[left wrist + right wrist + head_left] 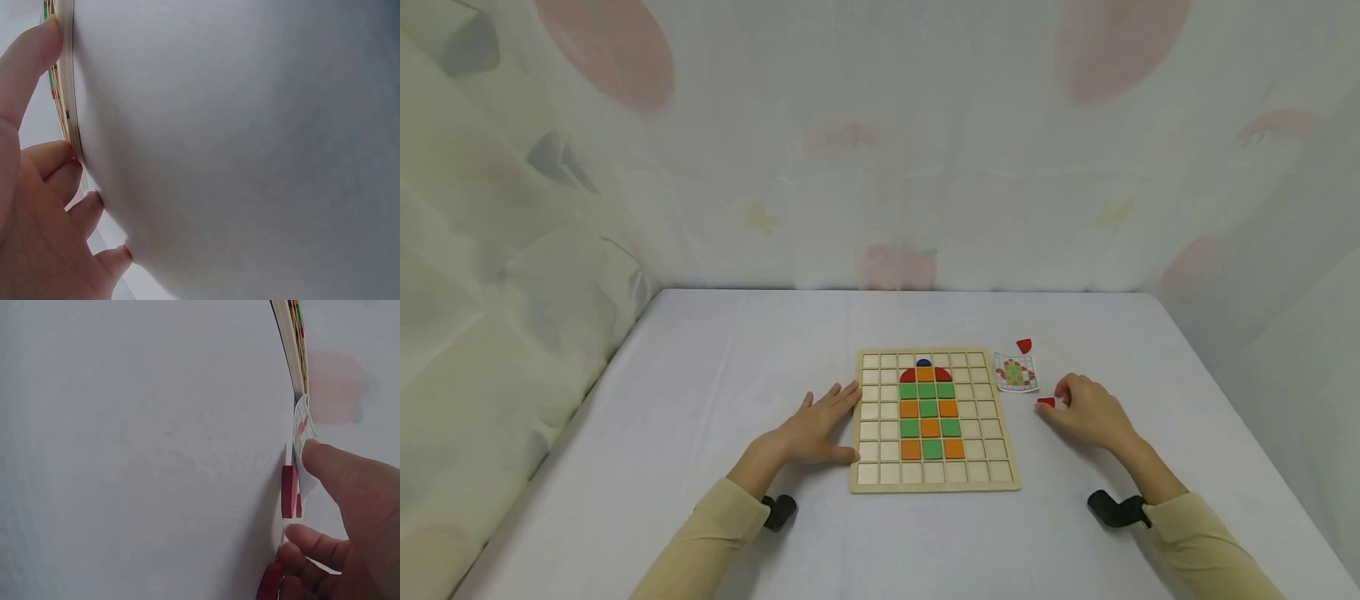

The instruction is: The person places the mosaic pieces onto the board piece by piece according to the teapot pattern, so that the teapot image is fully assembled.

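Note:
My left hand (815, 431) lies with fingers spread at the left edge of a wooden grid board (880, 475). In the left wrist view its thumb (47, 47) and fingertips touch the board's side. The board holds green and orange square tiles, red curved pieces and a blue half-round piece (923, 363). To the right of the board, my right hand (1093, 414) is low over the table, thumb and index finger on either side of a red piece (289, 492). Small gaps show around that piece. Another red piece (270, 581) lies by the other fingers.
A small pattern card (1017, 373) lies against the board's right side. Just beyond it rests a red piece (1025, 345). White cloth covers the table (737, 333), and curtains with printed shapes stand at the back and sides.

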`<state>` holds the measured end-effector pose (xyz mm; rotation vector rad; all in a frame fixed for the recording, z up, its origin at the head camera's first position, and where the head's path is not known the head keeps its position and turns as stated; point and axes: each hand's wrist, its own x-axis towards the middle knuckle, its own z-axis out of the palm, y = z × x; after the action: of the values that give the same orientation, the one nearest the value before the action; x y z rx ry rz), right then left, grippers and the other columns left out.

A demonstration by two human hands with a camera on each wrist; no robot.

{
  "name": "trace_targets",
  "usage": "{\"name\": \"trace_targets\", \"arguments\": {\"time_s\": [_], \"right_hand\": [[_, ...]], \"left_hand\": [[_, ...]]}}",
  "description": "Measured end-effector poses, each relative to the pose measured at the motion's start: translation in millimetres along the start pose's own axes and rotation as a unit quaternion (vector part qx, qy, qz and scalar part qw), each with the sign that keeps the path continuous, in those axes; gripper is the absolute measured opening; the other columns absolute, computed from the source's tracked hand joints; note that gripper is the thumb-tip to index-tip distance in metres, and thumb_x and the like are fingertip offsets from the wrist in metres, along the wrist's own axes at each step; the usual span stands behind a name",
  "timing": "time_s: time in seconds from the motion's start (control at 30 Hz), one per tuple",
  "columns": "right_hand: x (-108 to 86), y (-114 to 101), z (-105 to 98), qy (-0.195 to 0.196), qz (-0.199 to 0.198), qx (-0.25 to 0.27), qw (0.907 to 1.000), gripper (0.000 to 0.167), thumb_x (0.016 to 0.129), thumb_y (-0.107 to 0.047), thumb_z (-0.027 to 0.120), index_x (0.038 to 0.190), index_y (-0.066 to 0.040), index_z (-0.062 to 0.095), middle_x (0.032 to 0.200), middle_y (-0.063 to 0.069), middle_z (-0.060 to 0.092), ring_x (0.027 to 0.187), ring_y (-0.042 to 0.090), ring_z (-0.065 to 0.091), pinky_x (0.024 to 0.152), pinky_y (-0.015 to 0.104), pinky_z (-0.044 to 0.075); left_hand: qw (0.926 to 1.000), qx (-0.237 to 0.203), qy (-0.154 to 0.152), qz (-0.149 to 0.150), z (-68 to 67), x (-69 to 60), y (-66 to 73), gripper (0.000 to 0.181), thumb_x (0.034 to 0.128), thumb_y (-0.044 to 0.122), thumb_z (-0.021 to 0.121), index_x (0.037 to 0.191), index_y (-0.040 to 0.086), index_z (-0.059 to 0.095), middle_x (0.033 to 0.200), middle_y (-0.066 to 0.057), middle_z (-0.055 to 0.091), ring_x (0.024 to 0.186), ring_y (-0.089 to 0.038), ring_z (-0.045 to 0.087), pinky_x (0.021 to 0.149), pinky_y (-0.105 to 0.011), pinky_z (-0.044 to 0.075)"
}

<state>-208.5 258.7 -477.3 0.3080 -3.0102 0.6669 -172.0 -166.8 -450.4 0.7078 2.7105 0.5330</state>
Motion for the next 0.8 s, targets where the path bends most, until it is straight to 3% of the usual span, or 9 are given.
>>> {"name": "trace_targets", "arguments": {"time_s": [0.27, 0.53, 0.8], "right_hand": [[0.4, 0.5, 1.8, 0.004, -0.010, -0.032, 0.9994, 0.033, 0.076, -0.032, 0.071, 0.082, -0.003, 0.057, 0.069, 0.004, 0.049, 0.061, 0.017, 0.044, 0.051, 0.028, 0.033], [0.0, 4.6, 1.1, 0.007, -0.038, -0.013, 0.9992, 0.016, 0.076, -0.014, 0.069, 0.084, -0.005, 0.059, 0.071, 0.004, 0.048, 0.064, 0.017, 0.043, 0.053, 0.027, 0.033], [0.9, 4.4, 2.5, 0.014, -0.057, 0.004, 0.9983, 0.022, 0.075, -0.012, 0.071, 0.093, -0.004, 0.062, 0.077, 0.005, 0.052, 0.068, 0.018, 0.045, 0.057, 0.028, 0.036]], "left_hand": [[1.0000, 0.003, 0.002, -0.001, 1.6, 1.0, -1.1, 0.091, 0.0783, 0.039, 0.070, 0.147, 0.008, 0.020, 0.154, -0.006, 0.015, 0.141, -0.032, 0.012, 0.106, -0.063, 0.007], [1.0000, 0.006, 0.002, 0.001, 2.1, 1.5, -1.8, 0.091, 0.0782, 0.040, 0.070, 0.147, 0.008, 0.020, 0.154, -0.006, 0.015, 0.141, -0.032, 0.012, 0.106, -0.063, 0.007], [1.0000, 0.006, 0.000, -0.003, 2.4, 1.7, -2.2, 0.091, 0.0786, 0.040, 0.070, 0.147, 0.009, 0.020, 0.154, -0.005, 0.015, 0.141, -0.032, 0.012, 0.107, -0.063, 0.006]]}}
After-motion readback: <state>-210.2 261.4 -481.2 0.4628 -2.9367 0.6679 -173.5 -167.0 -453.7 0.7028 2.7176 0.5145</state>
